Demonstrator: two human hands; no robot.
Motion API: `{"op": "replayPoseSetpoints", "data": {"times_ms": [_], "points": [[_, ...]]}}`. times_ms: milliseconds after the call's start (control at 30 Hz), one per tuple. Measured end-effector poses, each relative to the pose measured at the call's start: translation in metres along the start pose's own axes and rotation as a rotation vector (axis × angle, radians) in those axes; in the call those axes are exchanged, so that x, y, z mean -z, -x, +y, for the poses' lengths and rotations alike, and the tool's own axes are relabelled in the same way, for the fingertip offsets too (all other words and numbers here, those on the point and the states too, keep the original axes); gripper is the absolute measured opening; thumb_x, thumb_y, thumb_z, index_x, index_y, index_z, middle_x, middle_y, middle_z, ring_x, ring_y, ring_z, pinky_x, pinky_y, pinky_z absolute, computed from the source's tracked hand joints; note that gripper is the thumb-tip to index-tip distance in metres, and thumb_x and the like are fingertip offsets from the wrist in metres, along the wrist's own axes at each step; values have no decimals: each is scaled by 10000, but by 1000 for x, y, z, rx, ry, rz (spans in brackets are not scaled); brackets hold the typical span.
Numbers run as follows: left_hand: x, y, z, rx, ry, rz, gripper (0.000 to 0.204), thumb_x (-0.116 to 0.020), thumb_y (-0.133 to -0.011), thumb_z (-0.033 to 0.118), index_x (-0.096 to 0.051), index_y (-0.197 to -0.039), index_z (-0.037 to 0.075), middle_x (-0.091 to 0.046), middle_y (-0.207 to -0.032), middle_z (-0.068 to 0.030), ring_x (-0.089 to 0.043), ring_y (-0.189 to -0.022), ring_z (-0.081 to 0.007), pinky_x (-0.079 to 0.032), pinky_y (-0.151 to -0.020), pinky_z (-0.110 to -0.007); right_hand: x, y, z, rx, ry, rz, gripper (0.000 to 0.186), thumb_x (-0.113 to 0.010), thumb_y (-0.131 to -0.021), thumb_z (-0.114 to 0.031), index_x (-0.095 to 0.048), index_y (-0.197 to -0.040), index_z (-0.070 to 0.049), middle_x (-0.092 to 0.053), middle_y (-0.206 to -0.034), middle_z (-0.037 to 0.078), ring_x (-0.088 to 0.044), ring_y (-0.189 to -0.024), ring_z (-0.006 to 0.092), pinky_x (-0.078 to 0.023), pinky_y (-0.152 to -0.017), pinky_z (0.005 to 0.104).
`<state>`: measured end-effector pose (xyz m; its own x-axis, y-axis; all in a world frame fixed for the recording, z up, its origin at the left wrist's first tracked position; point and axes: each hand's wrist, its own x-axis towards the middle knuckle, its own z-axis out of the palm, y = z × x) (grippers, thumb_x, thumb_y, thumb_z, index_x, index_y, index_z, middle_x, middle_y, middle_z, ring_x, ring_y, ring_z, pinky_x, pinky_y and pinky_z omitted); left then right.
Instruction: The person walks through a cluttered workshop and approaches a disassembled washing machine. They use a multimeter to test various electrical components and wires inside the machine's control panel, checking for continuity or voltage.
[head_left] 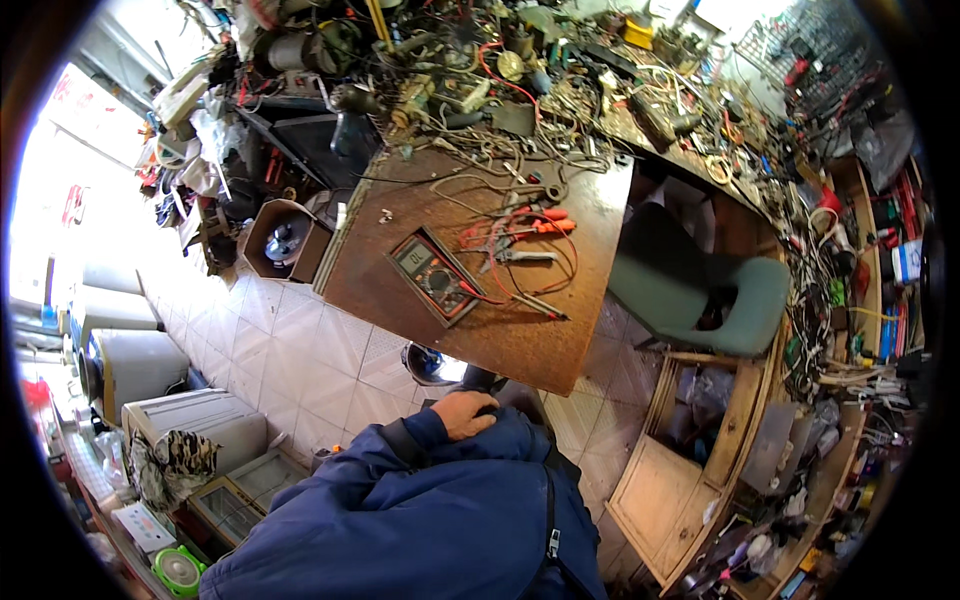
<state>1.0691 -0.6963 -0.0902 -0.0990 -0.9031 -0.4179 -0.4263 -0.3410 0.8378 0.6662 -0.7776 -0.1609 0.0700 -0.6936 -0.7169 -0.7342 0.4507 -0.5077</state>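
Note:
My left hand (pixel 464 415) lies loosely on my lap below the near edge of the table, its fingers stretched to the right beside a dark patch I cannot make out. It seems to hold nothing. My right hand is out of sight. On the brown wooden table (pixel 400 195) lies a digital multimeter (pixel 432 272) with a lit display and a dial. Its red and black test leads (pixel 540 304) curl to the right. Next to it are pliers with red-orange handles (pixel 540 222) and several tangled wires (pixel 490 190).
Piled cables and parts crowd the bench (pixel 560 100) at the back. A green chair (pixel 700 285) stands right of the table, above an open wooden drawer unit (pixel 690 440). A cardboard box (pixel 287 240) sits on the tiled floor at left, near several pale grey casings (pixel 195 410).

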Motion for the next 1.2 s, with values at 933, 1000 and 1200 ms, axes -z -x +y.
{"op": "replayPoseSetpoints", "data": {"times_ms": [933,1000,1200], "points": [[-51,-193,20,615,-3,693,206,-686,-806,240,-722,-908,65,-714,-854,-145,-702,-795,-278,-547,-754,-388,234,-315,-152,437,320,-53,292,-607,-883,-226,-651,-714,8,-662,-641,78,-619,-556,149,-500,-538,318],[-51,-194,30,633,54,742,194,-690,-803,240,-717,-881,65,-708,-832,-142,-698,-784,-280,-546,-748,-390,242,-357,-207,516,381,4,294,-604,-882,-242,-664,-743,10,-668,-654,92,-635,-585,158,-509,-569,330],[-64,-200,17,630,91,832,199,-691,-803,241,-711,-867,54,-713,-852,-144,-699,-788,-280,-546,-750,-389,221,-373,-375,730,373,-189,305,-626,-848,-258,-704,-960,14,-708,-860,205,-702,-843,334,-543,-769,409]]}}
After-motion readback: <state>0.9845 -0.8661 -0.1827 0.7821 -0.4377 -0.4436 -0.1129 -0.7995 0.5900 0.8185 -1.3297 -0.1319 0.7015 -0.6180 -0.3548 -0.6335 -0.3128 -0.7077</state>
